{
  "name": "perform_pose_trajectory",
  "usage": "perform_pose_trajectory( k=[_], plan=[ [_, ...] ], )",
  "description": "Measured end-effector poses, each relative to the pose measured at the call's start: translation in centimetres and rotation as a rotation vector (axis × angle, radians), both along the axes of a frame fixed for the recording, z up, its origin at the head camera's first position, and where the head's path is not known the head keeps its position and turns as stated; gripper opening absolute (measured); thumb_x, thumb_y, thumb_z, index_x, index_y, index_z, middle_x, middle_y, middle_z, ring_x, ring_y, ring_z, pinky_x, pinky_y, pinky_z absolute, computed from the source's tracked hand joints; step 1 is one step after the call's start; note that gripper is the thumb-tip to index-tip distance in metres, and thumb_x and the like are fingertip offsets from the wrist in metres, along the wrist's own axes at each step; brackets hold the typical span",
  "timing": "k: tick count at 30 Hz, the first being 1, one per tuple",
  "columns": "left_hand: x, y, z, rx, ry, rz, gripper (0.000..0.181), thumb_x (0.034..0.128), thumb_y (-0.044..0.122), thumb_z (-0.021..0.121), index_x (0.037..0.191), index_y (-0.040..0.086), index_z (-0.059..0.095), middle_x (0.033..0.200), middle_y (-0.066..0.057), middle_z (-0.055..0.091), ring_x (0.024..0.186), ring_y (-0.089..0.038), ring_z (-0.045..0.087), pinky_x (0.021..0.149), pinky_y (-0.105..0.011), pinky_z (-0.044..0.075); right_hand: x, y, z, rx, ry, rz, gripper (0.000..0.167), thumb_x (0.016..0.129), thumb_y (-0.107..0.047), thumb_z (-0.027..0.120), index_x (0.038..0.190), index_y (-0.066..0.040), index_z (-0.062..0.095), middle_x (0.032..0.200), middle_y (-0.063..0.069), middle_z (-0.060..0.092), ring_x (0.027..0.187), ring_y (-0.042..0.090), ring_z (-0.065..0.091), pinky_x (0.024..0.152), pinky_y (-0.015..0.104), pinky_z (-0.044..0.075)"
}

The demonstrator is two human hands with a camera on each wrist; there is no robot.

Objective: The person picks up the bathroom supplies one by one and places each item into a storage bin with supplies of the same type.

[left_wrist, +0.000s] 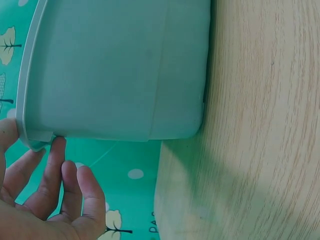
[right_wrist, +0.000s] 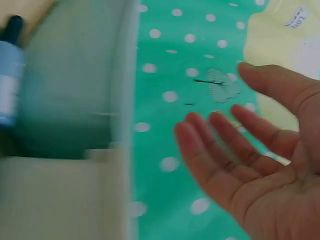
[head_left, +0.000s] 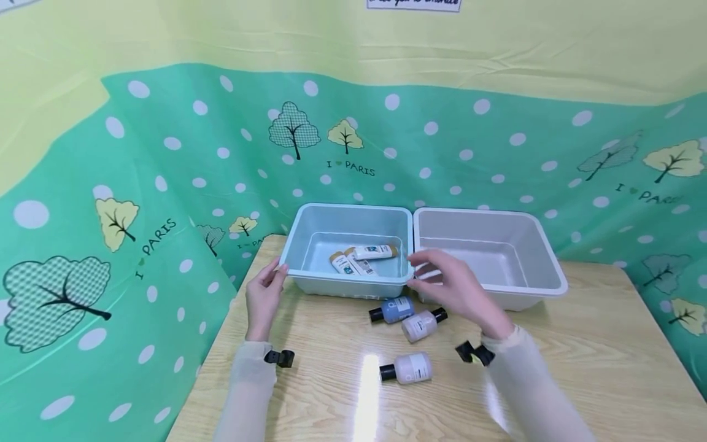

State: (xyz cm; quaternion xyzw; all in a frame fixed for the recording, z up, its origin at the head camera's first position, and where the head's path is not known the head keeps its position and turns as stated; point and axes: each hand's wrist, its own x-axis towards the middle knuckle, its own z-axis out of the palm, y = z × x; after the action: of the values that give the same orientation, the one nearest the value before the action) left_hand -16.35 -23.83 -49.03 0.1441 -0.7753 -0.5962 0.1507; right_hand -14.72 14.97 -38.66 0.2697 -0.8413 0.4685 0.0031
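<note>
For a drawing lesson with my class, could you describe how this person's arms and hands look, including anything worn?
The left sleeve and right sleeve are pale cream and reach the wrists. A small black device sits at each wrist. The left hand and right hand wear no gloves, and no rings show.

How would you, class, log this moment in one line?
left hand: pinches blue bin corner; right hand: holds nothing; blue bin: three tubes; gray bin: alongside; table: three bottles

Left hand (head_left: 263,301) pinching with fingers (left_wrist: 51,175); right hand (head_left: 459,287) half-spread, probably relaxed.
</note>
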Motion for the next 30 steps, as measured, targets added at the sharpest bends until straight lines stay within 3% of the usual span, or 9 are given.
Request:
perform_pose_trajectory(
  k=[6,11,16,22,26,30],
  plan=[
    [0.0,-0.2,0.0,-0.005,0.014,0.004,0.052,0.0904,0.057,0.067,0.133,0.027,0.067,0.110,-0.005,0.071,0.092,-0.015,0.064,0.078,-0.038,0.055,2.6,1.9,-4.9,-0.133,-0.074,0.026,0.041,0.090,-0.008,0.076,0.128,-0.005,0.061,0.117,0.006,0.065,0.103,0.033,0.065,0.087,0.039,0.055],
    [0.0,-0.1,0.1,-0.004,0.007,-0.010,0.054,0.0906,0.057,0.066,0.135,0.026,0.066,0.112,-0.006,0.070,0.094,-0.016,0.064,0.082,-0.042,0.055,4.6,2.9,-9.1,-0.183,-0.101,0.057,0.042,0.089,-0.004,0.076,0.127,0.003,0.060,0.120,0.015,0.064,0.104,0.037,0.064,0.086,0.046,0.055],
    [0.0,0.0,0.0,-0.003,-0.006,0.004,0.057,0.0904,0.057,0.067,0.136,0.023,0.065,0.113,-0.006,0.069,0.098,-0.024,0.064,0.079,-0.034,0.056,6.2,3.4,-12.3,-0.187,-0.179,0.080,0.041,0.089,-0.010,0.077,0.126,0.000,0.061,0.120,0.018,0.063,0.106,0.042,0.061,0.089,0.048,0.053],
    [0.0,0.0,0.0,-0.013,-0.001,0.003,0.054,0.0913,0.056,0.067,0.135,0.025,0.065,0.114,-0.007,0.070,0.095,-0.020,0.064,0.077,-0.033,0.056,7.2,3.6,-14.2,-0.174,-0.335,0.063,0.047,0.088,-0.020,0.079,0.128,-0.002,0.061,0.125,0.018,0.061,0.114,0.042,0.058,0.095,0.050,0.050],
    [0.0,0.0,0.0,-0.008,0.010,0.007,0.053,0.0909,0.056,0.067,0.134,0.025,0.066,0.115,-0.006,0.070,0.096,-0.020,0.064,0.076,-0.032,0.055,7.4,3.6,-14.9,-0.196,-0.376,0.081,0.051,0.087,-0.017,0.080,0.129,0.001,0.058,0.125,0.022,0.059,0.115,0.043,0.057,0.096,0.049,0.049],
    [0.0,0.1,0.0,-0.005,0.021,0.000,0.054,0.0902,0.056,0.068,0.134,0.024,0.066,0.114,-0.007,0.070,0.094,-0.020,0.065,0.075,-0.028,0.055,7.5,3.6,-15.7,-0.212,-0.430,0.109,0.051,0.088,-0.013,0.079,0.132,0.002,0.056,0.128,0.024,0.057,0.116,0.042,0.058,0.096,0.040,0.051]
  ],
)
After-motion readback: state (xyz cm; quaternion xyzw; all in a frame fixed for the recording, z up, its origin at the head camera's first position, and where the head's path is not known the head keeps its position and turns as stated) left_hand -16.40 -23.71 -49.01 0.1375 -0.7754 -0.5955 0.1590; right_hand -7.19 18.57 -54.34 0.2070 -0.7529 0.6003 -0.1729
